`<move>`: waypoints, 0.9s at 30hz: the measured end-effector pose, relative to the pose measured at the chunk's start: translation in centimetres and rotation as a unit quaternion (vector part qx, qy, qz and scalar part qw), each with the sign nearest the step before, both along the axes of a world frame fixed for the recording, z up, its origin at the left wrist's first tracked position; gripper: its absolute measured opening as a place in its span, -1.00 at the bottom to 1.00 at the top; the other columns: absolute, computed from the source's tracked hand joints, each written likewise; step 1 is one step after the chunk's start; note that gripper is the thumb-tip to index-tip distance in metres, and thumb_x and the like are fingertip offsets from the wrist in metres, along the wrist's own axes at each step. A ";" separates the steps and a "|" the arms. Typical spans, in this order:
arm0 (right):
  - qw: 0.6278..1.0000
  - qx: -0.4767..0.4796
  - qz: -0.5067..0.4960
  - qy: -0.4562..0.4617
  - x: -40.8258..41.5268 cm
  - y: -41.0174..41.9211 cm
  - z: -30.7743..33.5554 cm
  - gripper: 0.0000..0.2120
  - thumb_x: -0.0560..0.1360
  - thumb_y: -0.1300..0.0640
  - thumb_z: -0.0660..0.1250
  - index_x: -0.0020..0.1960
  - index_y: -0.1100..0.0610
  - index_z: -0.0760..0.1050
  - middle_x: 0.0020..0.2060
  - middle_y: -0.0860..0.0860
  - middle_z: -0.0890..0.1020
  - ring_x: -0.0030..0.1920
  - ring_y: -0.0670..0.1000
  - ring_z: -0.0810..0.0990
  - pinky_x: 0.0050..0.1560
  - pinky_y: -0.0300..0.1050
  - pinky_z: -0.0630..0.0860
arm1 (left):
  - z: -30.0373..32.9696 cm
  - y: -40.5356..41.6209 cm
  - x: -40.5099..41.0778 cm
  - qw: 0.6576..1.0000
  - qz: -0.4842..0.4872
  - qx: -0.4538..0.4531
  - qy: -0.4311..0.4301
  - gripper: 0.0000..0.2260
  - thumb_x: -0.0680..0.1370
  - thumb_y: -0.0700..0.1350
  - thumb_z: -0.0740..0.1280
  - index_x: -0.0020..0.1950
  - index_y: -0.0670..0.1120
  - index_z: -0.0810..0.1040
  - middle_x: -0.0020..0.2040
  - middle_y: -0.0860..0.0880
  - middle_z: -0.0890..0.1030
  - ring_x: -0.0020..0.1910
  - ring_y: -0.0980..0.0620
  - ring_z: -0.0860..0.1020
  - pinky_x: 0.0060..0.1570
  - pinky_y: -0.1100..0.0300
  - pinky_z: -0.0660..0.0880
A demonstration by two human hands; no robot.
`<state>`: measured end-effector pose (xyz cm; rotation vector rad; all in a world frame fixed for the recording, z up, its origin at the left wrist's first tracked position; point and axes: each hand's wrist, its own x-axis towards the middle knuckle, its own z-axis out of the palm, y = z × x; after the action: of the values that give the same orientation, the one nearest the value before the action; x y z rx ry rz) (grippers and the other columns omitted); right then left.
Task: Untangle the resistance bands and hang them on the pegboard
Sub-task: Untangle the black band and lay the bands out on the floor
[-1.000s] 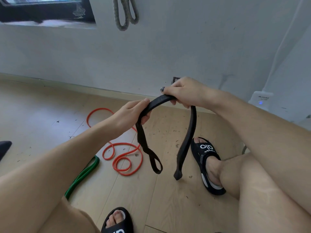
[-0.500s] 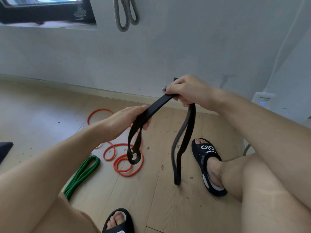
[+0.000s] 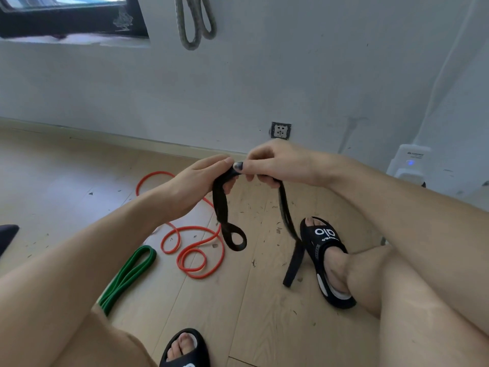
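Bands: green band (image 3: 127, 276) & orange band (image 3: 190, 247) lie on floor (image 3: 53, 181) at left. Left hand (image 3: 195, 184) & right hand (image 3: 277, 165) fingers pinch black band (image 3: 225, 218) mid-air; twisted loop below may cinch tighter if pulled apart.

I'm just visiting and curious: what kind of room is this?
Probably a room in a home: pale wooden floor, white wall with a socket, a window at upper left, and resistance bands lying about.

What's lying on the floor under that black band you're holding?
Under the black band, a coiled orange band lies on the wooden floor. The left hand and forearm cover part of its far loop.
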<state>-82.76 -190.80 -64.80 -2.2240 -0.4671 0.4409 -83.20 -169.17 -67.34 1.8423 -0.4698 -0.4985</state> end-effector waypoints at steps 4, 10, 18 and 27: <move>0.999 0.048 -0.019 0.005 0.0 0.0 1.0 -0.55 0.63 -0.03 0.33 -0.27 0.29 0.48 -0.35 0.14 0.37 -0.41 0.00 0.27 -0.36 -0.11 0.25 | -0.2 0.4 -0.2 0.999 -0.025 0.039 0.025 -0.58 0.62 0.15 0.10 0.08 -0.14 0.60 -0.15 0.00 0.60 -0.05 -0.03 0.52 0.23 -0.01 0.40; 0.992 0.096 -0.086 0.006 0.5 -2.2 2.2 -0.60 0.64 0.11 0.28 -0.37 0.12 0.37 -0.54 -0.08 0.34 -0.47 0.00 0.25 -0.27 -0.05 0.32 | -0.6 1.3 -0.1 0.994 -0.033 0.063 0.078 -0.60 0.75 0.06 -0.03 -0.04 -0.09 0.49 -0.26 0.01 0.47 -0.21 -0.01 0.40 0.12 0.05 0.35; 1.000 0.003 -0.003 0.019 -0.3 -1.5 1.7 -0.69 0.61 -0.11 0.35 -0.12 0.10 0.63 -0.40 -0.03 0.52 -0.39 -0.03 0.38 -0.24 -0.04 0.35 | -1.2 2.0 0.3 0.997 0.003 0.076 0.030 -0.72 0.75 0.00 0.09 -0.03 -0.11 0.47 -0.21 -0.03 0.50 -0.26 0.09 0.42 -0.05 0.09 0.34; 0.998 0.042 -0.034 0.028 -0.1 -1.5 2.0 -0.69 0.60 0.03 0.38 -0.23 0.20 0.52 -0.51 -0.04 0.31 -0.43 -0.02 0.25 -0.30 -0.11 0.27 | -0.1 1.3 0.0 0.992 0.018 -0.021 0.123 -0.73 0.73 -0.02 0.08 0.21 -0.11 0.51 -0.05 -0.08 0.69 -0.04 -0.17 0.34 -0.07 0.12 0.41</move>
<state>-82.84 -192.32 -62.81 -2.1333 -0.3722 0.4384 -83.17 -167.83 -67.49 1.7179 -0.2773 -0.6771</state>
